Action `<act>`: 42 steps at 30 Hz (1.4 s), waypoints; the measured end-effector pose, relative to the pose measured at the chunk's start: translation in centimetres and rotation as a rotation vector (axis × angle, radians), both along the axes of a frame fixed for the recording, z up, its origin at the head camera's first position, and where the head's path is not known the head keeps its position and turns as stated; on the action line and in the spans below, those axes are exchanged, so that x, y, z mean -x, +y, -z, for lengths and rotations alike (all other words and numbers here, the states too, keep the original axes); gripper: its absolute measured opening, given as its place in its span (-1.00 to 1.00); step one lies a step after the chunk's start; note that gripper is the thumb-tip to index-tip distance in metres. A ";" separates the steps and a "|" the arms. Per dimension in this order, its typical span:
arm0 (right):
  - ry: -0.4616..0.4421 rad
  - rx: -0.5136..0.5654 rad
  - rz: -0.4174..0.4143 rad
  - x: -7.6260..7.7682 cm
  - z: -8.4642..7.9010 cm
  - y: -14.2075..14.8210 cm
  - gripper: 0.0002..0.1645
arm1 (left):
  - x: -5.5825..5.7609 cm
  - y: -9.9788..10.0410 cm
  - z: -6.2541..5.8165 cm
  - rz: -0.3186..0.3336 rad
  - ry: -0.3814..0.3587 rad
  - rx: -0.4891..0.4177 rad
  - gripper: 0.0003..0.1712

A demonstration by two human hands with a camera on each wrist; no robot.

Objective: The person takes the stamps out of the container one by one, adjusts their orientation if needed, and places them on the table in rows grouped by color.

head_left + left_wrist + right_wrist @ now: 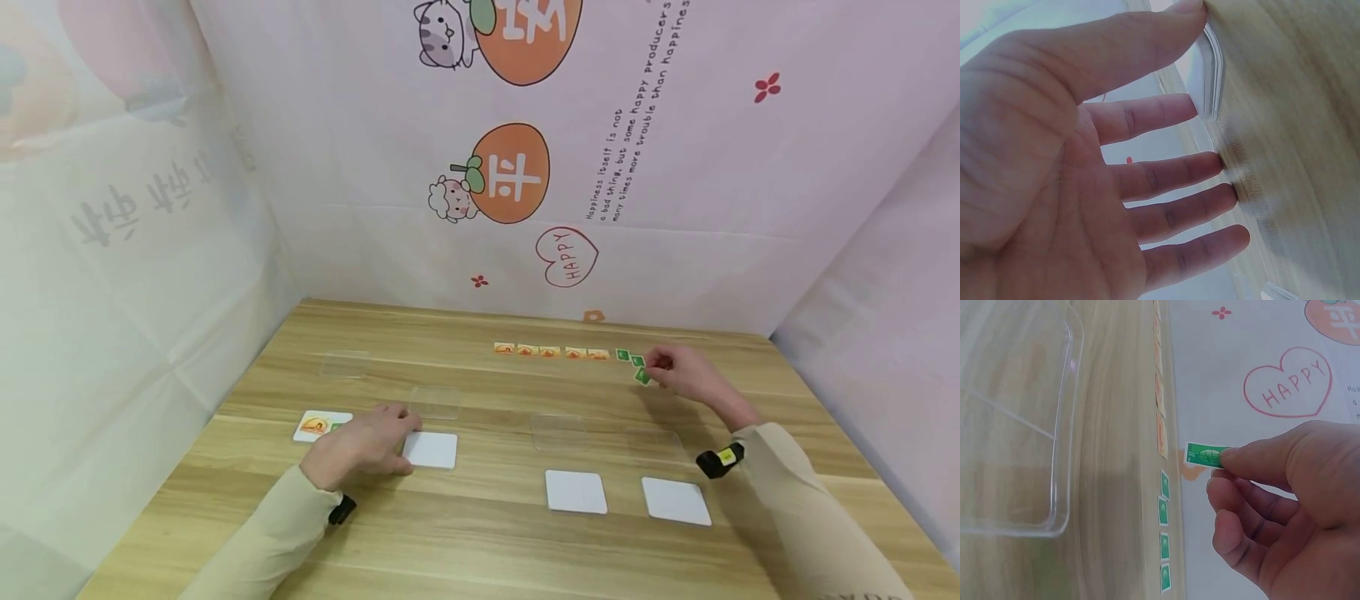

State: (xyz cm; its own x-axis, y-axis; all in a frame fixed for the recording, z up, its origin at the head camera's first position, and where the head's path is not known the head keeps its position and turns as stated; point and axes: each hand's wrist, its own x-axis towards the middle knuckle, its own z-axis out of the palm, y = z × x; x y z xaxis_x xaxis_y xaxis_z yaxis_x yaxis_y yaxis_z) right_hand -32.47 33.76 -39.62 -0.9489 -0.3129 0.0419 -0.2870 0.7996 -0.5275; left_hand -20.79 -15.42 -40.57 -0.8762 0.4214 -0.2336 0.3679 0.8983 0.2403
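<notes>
My right hand (pixel 678 372) is raised over the far right of the table and pinches a small green postage stamp (pixel 1205 455) between thumb and fingertips. Close by, several more green stamps (pixel 1163 511) lie in a row. Orange stamps (pixel 550 352) continue that row to the left. My left hand (pixel 367 442) rests at the left side of a blank white card (pixel 431 450), its thumb and fingers fairly straight and touching the edges. To its left, partly covered by the hand, another white card (pixel 303 432) bears an orange stamp (pixel 313 425) and a green one.
Nearer the front lie two more blank white cards (pixel 576 492), one right of the other. Behind the cards sit clear plastic covers, including one at the far left (pixel 345 364) and one in the middle (pixel 560 433). A printed cloth (pixel 375 167) hangs behind the wooden table.
</notes>
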 end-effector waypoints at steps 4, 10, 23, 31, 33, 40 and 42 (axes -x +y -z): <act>-0.012 -0.001 0.012 0.2 0.0 0.5 -0.87 | 0.0 0.0 0.1 0.003 0.003 -0.001 -0.34; -0.030 -0.018 0.039 0.5 -0.1 1.0 -0.87 | 0.0 0.0 0.1 0.004 0.006 0.000 -0.34; -0.058 0.042 0.065 0.9 -0.1 2.2 -0.85 | -0.1 0.0 -0.2 0.018 0.022 0.006 -0.35; -0.098 0.093 0.092 1.4 0.3 3.1 -0.83 | -0.1 0.0 -0.2 0.023 0.023 0.009 -0.35; -0.104 0.103 0.098 1.4 0.3 3.3 -0.82 | -0.1 0.0 -0.3 0.024 0.021 0.010 -0.35; -0.105 0.100 0.115 1.7 0.5 3.9 -0.80 | 0.0 0.0 -0.2 0.024 0.026 0.022 -0.35; -0.101 0.098 0.119 1.7 0.5 4.1 -0.79 | 0.0 0.0 -0.2 0.024 0.025 0.022 -0.35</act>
State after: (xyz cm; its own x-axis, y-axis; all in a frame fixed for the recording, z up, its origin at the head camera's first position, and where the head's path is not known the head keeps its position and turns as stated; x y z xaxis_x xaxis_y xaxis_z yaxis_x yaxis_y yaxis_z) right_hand -34.20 37.86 -40.17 -0.9799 -0.1970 -0.0311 -0.1345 0.7682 -0.6259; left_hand -20.77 -15.42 -40.36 -0.8716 0.4374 -0.2215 0.3951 0.8941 0.2111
